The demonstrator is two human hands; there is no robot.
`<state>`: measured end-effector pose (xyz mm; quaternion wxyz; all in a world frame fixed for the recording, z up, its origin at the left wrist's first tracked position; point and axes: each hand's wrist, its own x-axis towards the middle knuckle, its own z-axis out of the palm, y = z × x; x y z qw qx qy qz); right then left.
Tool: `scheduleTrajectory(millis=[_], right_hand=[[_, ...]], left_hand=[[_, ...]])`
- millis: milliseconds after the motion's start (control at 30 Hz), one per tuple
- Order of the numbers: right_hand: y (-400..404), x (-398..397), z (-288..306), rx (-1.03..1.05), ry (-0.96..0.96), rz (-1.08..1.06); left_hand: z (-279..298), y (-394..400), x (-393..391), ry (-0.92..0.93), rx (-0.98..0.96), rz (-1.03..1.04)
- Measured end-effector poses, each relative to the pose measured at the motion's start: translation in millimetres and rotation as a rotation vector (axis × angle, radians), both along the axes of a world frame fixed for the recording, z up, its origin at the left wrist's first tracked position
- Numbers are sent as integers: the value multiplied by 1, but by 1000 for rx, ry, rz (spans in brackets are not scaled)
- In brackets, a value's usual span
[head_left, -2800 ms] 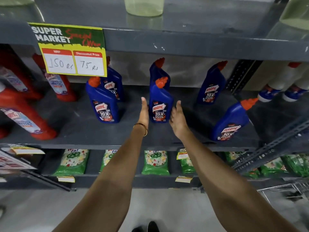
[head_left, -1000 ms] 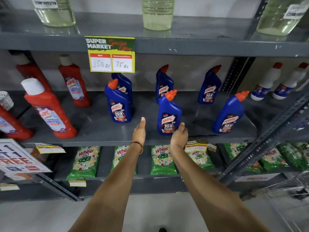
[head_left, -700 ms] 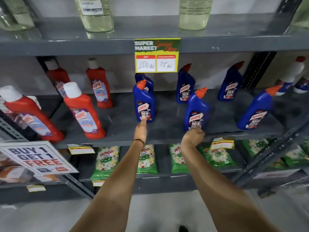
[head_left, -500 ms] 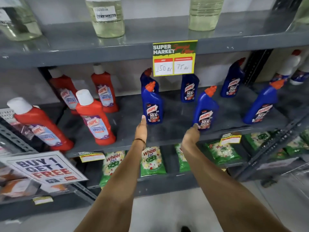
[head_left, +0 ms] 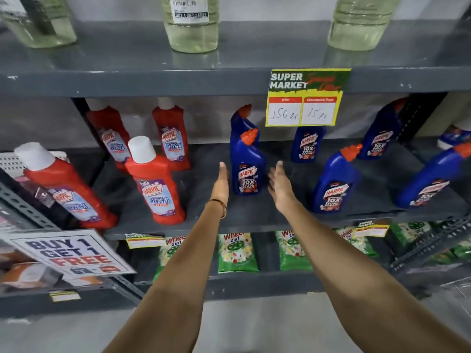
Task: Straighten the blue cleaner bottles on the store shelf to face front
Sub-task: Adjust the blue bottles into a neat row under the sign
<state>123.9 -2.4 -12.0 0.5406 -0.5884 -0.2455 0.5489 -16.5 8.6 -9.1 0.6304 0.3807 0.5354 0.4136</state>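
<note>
Several blue cleaner bottles with orange caps stand on the grey middle shelf (head_left: pixel 280 217). The front left blue bottle (head_left: pixel 246 171) stands upright with its label facing me, and another blue bottle (head_left: pixel 239 118) is right behind it. My left hand (head_left: pixel 221 183) is flat and open just left of this bottle; my right hand (head_left: pixel 280 184) is open just right of it. Neither hand touches it. Further right stand a front blue bottle (head_left: pixel 334 182), a rear one (head_left: pixel 307 145) under the price sign, a rear right one (head_left: pixel 382 133) and a front far right one (head_left: pixel 428 179).
Red cleaner bottles (head_left: pixel 155 184) with white caps fill the shelf's left part. A yellow price sign (head_left: pixel 305 98) hangs from the upper shelf, which carries clear bottles (head_left: pixel 191 24). Green packets (head_left: pixel 237 252) lie on the lower shelf. A "buy 1 get 1 free" sign (head_left: pixel 71 253) sticks out at left.
My view has swung left along the shelf. Both hands have moved from the middle front bottle to either side of the front left bottle, and my right hand has opened from a loose fist.
</note>
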Motion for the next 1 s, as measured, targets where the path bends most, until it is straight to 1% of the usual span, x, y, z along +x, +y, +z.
scheduleTrajectory(millis=[167,233,333,400,500,667,800,1000], right_hand=[[14,4,-8,-9,7,120],[16,4,-12,-26,-30,146],[18,5,-18,-21,-115,157],[19,6,-22,0,-186,158],[17,7,-24,26,-235,160],[-2,7,-30,38,-219,179],[-23,6,-33,55,-229,200],[-47,1,-32,79,-172,169]], left_hand=[[0,11,15,-65,28,-20],[-2,14,19,-51,37,-11],[-5,20,22,19,40,10],[-6,20,22,26,40,23],[-8,11,20,24,38,62],[-12,-10,12,-20,52,57],[-11,-30,4,-92,45,45],[-14,-50,-4,-101,60,9]])
